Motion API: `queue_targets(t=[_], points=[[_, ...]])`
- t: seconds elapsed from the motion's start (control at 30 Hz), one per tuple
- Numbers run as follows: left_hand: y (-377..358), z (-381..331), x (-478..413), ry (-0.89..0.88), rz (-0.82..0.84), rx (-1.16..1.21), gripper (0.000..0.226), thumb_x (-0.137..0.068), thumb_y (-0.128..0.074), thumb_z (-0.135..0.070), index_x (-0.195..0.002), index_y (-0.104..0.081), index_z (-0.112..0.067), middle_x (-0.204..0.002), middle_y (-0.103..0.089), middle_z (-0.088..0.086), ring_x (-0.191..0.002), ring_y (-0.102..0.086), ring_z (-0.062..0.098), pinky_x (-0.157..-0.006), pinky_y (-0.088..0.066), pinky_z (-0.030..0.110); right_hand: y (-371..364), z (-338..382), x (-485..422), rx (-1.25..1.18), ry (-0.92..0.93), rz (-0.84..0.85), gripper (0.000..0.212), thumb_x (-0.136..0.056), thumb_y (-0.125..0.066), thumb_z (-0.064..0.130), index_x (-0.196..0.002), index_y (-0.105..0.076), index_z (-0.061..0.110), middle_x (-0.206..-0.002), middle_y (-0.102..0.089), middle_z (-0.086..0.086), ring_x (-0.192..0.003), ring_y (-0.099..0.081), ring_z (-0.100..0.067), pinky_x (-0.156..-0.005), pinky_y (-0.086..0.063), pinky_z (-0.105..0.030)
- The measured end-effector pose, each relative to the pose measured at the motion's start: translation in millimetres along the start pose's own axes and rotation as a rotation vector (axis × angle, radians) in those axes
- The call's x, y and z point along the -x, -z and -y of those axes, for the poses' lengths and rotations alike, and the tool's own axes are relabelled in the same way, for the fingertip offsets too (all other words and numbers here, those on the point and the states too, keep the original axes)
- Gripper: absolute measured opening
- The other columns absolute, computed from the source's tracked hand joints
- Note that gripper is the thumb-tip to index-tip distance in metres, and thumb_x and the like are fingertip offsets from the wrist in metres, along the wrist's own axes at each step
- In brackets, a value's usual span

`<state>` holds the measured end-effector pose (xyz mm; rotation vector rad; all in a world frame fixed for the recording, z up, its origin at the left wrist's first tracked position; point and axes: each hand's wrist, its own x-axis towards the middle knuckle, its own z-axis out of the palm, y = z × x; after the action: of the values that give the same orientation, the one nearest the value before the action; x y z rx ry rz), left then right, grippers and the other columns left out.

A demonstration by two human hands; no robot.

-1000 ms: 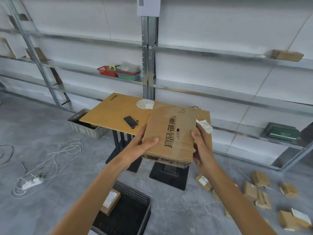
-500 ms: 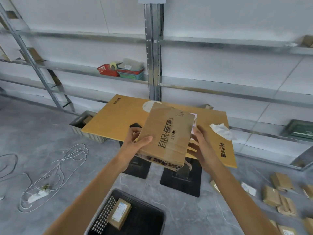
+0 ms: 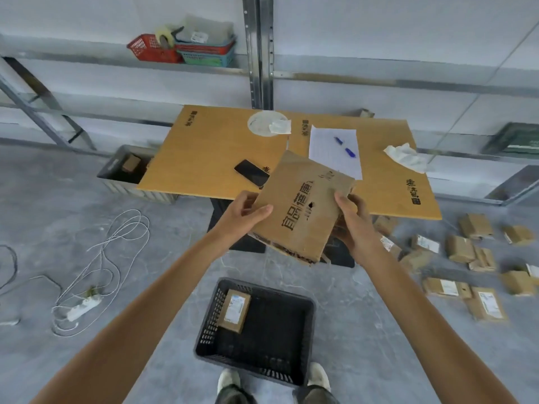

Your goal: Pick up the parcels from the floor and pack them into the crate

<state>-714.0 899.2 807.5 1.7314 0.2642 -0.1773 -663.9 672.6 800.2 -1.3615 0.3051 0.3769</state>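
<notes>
A flat brown cardboard parcel (image 3: 303, 205) with black printed characters is held in the air between both hands, tilted, above the floor. My left hand (image 3: 243, 211) grips its left edge, thumb on top. My right hand (image 3: 354, 225) grips its right edge. Below it, a black plastic crate (image 3: 303, 330) stands on the floor by my feet, with one small labelled parcel (image 3: 234, 310) lying inside at its left. Several small brown parcels (image 3: 460, 247) lie scattered on the floor to the right.
A low cardboard-topped table (image 3: 204, 158) stands just beyond the parcel, carrying a phone (image 3: 252, 172), a paper sheet with a pen (image 3: 335, 150) and tissues. A grey bin (image 3: 113, 170) sits left of it. White cable and a power strip (image 3: 83, 307) lie on the left floor. Metal shelving lines the wall.
The view has tipped downward, so the crate and my feet now show fully. The parcel, held in both hands, has come lower and nearer, over the table's front edge.
</notes>
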Motion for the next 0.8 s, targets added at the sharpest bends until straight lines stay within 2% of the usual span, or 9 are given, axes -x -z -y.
queue_targets(t=[0.07,0.13,0.23,0.33,0.43,0.5,0.63,0.73,0.8], points=[[15,23,-3,0.031,-0.004,-0.034,0.034,-0.08,-0.068,-0.04,-0.106,-0.048,-0.027,-0.104,-0.059,-0.011,-0.098,-0.058,0.005,-0.077,-0.05,0.023,-19,-22,-2,-0.077,-0.017,-0.024,0.057,-0.09,-0.06,0.035,-0.137,-0.036,0.013,-0.128,-0.054,-0.013,-0.114,-0.057,-0.031,-0.092,-0.051,-0.049],[26,51,-6,0.066,-0.027,-0.022,0.033,-0.081,-0.068,-0.039,-0.105,-0.049,-0.027,-0.102,-0.06,-0.01,-0.094,-0.059,0.005,-0.074,-0.05,0.022,-34,-48,-2,-0.089,-0.027,0.008,0.058,-0.087,-0.062,0.03,-0.137,-0.036,0.015,-0.134,-0.053,-0.012,-0.119,-0.056,-0.027,-0.098,-0.046,-0.053],[35,97,-8,0.134,-0.066,0.086,0.024,-0.083,-0.066,-0.035,-0.101,-0.051,-0.028,-0.103,-0.063,-0.005,-0.093,-0.063,0.006,-0.068,-0.053,0.019,-51,-93,-6,0.031,-0.075,0.109,0.079,-0.076,-0.067,0.033,-0.144,-0.028,0.032,-0.132,-0.055,0.0,-0.11,-0.061,-0.01,-0.091,-0.053,-0.043],[40,149,-12,0.178,-0.129,0.134,0.016,-0.086,-0.064,-0.026,-0.099,-0.054,-0.028,-0.096,-0.065,-0.009,-0.084,-0.063,0.0,-0.06,-0.05,0.011,-64,-144,-18,0.067,-0.233,0.203,0.09,-0.073,-0.071,0.037,-0.145,-0.017,0.046,-0.139,-0.05,0.006,-0.12,-0.055,-0.017,-0.099,-0.047,-0.051],[46,207,-21,0.24,-0.2,0.21,0.017,-0.086,-0.065,-0.023,-0.101,-0.056,-0.024,-0.099,-0.066,-0.005,-0.086,-0.066,0.003,-0.062,-0.052,0.014,-76,-198,-41,0.07,-0.272,0.192,0.089,-0.073,-0.074,0.032,-0.142,-0.02,0.049,-0.134,-0.054,0.008,-0.116,-0.06,-0.016,-0.095,-0.051,-0.046],[46,249,-27,0.284,-0.254,0.269,0.019,-0.085,-0.066,-0.024,-0.102,-0.057,-0.023,-0.101,-0.068,-0.004,-0.086,-0.067,0.002,-0.064,-0.053,0.015,-83,-236,-60,0.081,-0.271,0.145,0.086,-0.07,-0.074,0.032,-0.141,-0.026,0.041,-0.13,-0.057,0.005,-0.111,-0.062,-0.014,-0.086,-0.055,-0.038],[32,345,-40,0.398,-0.279,0.303,0.018,-0.086,-0.065,-0.027,-0.102,-0.057,-0.027,-0.108,-0.068,0.0,-0.095,-0.066,0.008,-0.078,-0.055,0.026,-82,-332,-86,0.11,-0.313,-0.009,0.083,-0.066,-0.073,0.041,-0.138,-0.034,0.028,-0.13,-0.058,0.0,-0.115,-0.06,-0.016,-0.096,-0.051,-0.043],[14,427,-49,0.464,-0.23,0.168,0.027,-0.087,-0.064,-0.03,-0.112,-0.057,-0.027,-0.117,-0.061,0.002,-0.103,-0.062,0.013,-0.081,-0.052,0.025,-65,-416,-99,0.155,-0.383,-0.019,0.066,-0.075,-0.067,0.045,-0.135,-0.041,0.037,-0.125,-0.062,0.008,-0.111,-0.062,-0.011,-0.094,-0.052,-0.042],[1,483,-53,0.568,-0.178,0.036,0.04,-0.089,-0.061,-0.029,-0.127,-0.053,-0.018,-0.126,-0.048,0.008,-0.112,-0.054,0.019,-0.092,-0.049,0.032,-51,-470,-106,0.162,-0.5,-0.036,0.048,-0.083,-0.064,0.039,-0.126,-0.043,0.045,-0.119,-0.063,0.012,-0.101,-0.064,-0.007,-0.079,-0.057,-0.034]])
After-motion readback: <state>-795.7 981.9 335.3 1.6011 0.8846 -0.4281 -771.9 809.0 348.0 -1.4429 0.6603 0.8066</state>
